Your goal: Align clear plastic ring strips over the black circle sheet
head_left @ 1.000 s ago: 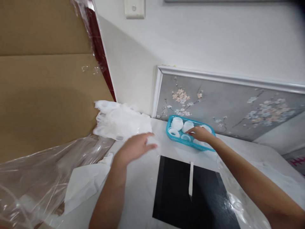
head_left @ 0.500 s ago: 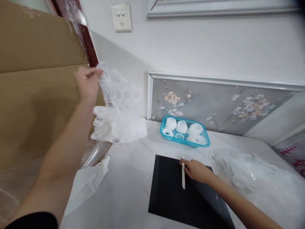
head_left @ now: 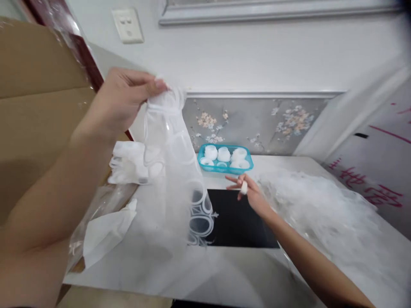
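Observation:
My left hand [head_left: 135, 92] pinches the top of a translucent sheet [head_left: 176, 149] with white ring outlines, which hangs down over the table. The sheet's lower edge overlaps the left side of a black mat [head_left: 240, 218]. Above the mat, my right hand [head_left: 248, 190] has its index and middle fingers stretched out, while a small white stick [head_left: 244, 188], seen nearly end-on, is held in it. Beyond this hand stands a blue tray [head_left: 226, 170] with several white ring-shaped pieces in it. Behind the hanging sheet, a stack of white sheets [head_left: 128, 160] lies on the left.
A large cardboard box [head_left: 41, 124] with clear plastic stands at the left, beside a piece of white paper [head_left: 107, 235]. Crumpled clear film [head_left: 327, 218] is heaped at the right of the white table [head_left: 244, 273]. A floral picture [head_left: 257, 124] leans against the wall.
My left hand has moved right and nearer with the sheet, which now hangs full length beside the mat. My right hand has lifted off the mat with the stick, and its fingers have spread.

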The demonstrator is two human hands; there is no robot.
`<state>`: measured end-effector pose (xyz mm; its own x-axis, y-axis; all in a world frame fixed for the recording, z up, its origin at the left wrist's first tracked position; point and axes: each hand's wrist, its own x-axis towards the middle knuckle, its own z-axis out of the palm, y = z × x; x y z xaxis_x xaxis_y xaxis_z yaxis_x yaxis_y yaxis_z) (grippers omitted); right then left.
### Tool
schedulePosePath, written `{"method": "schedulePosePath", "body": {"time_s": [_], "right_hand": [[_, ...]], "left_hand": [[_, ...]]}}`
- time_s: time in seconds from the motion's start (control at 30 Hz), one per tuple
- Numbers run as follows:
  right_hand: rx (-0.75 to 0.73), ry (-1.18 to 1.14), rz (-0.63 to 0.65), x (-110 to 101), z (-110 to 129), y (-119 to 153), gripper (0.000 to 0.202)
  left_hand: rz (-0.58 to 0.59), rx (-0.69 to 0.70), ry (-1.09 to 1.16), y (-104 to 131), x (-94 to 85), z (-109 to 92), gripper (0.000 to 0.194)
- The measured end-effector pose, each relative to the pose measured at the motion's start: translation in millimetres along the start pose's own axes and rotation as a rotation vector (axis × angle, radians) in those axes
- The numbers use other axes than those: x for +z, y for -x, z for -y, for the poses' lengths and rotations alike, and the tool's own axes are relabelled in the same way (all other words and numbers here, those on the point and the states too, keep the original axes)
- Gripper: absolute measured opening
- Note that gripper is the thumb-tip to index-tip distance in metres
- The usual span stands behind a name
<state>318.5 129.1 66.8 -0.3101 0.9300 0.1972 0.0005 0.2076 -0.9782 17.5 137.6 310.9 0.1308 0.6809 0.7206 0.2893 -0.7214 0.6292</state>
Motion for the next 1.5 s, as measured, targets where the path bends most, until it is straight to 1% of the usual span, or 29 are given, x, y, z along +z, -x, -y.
{"method": "schedulePosePath", "body": {"time_s": [0.03,0.07,0.13,0.17,0.23,0.33,0.4,0.43,0.53,0.6,0.67,0.73,0.77,0.8,0.87,0.97,1.0,1.03,1.07,1.13,1.17,1.2,1.23,1.33,1.4,1.5], "right_hand": [[-0.048,-0.081,-0.047,1,10,1,0.027],[-0.099,-0.131,-0.062,3,20,1,0.031],[-0.158,-0.188,-0.016,9,33,0,0.038],[-0.163,-0.219,0.009,14,37,-1,0.041],[-0.114,-0.282,0.063,24,39,-2,0.046],[0.022,-0.378,0.190,37,34,1,0.046],[0.017,-0.415,0.222,41,31,6,0.047],[-0.019,-0.414,0.203,40,30,8,0.048],[-0.126,-0.295,0.090,28,38,15,0.049],[-0.178,-0.141,0.025,15,49,18,0.050],[-0.255,0.021,-0.043,2,62,19,0.048],[-0.358,0.157,-0.096,-10,75,20,0.045],[-0.400,0.210,-0.101,-14,80,20,0.044],[-0.430,0.258,-0.092,-18,84,22,0.043],[-0.457,0.365,-0.066,-25,85,25,0.041],[-0.459,0.598,-0.117,-31,72,35,0.037],[-0.439,0.668,-0.119,-32,65,39,0.036],[-0.405,0.718,-0.075,-31,57,45,0.035],[-0.361,0.748,0.016,-30,48,51,0.034],[-0.264,0.765,0.260,-27,29,63,0.035],[-0.219,0.761,0.358,-25,18,68,0.035],[-0.183,0.759,0.411,-24,9,73,0.034],[-0.157,0.762,0.413,-24,-1,77,0.032],[-0.129,0.802,0.312,-28,-25,83,0.029],[-0.128,0.822,0.280,-30,-36,85,0.031],[-0.126,0.821,0.302,-29,-45,89,0.034]], "left_hand": [[0.054,-0.035,0.030,10,10.2,2,0.020],[0.106,-0.065,0.049,19,19.9,3,0.018],[0.198,-0.081,0.071,35,37.2,2,0.017],[0.230,-0.076,0.079,42,44.6,-1,0.018],[0.294,-0.092,0.107,54,56.2,-8,0.023],[0.363,-0.148,0.148,69,64.9,-20,0.030],[0.382,-0.210,0.148,77,65.3,-23,0.027],[0.375,-0.248,0.138,81,64.3,-23,0.025],[0.289,-0.331,0.071,88,59.6,-9,0.021],[0.201,-0.357,0.011,91,57.7,5,0.016],[0.148,-0.404,-0.039,94,58.0,19,0.016],[0.159,-0.445,-0.073,97,60.1,27,0.020],[0.175,-0.450,-0.106,98,61.4,29,0.022],[0.190,-0.443,-0.157,99,62.6,30,0.023],[0.209,-0.379,-0.318,101,64.9,33,0.023],[0.285,-0.213,-0.590,109,70.4,45,0.022],[0.338,-0.173,-0.646,115,73.2,52,0.023],[0.412,-0.148,-0.712,123,76.6,59,0.025],[0.491,-0.142,-0.771,133,80.4,66,0.026],[0.702,-0.145,-0.956,159,88.3,79,0.028],[0.753,-0.157,-1.002,173,92.1,84,0.027],[0.780,-0.166,-1.027,187,95.6,88,0.026],[0.782,-0.176,-1.041,200,98.6,91,0.027],[0.717,-0.200,-1.073,232,105.3,94,0.037],[0.711,-0.202,-1.071,246,107.7,94,0.048],[0.751,-0.156,-1.024,260,108.6,96,0.058]]}}
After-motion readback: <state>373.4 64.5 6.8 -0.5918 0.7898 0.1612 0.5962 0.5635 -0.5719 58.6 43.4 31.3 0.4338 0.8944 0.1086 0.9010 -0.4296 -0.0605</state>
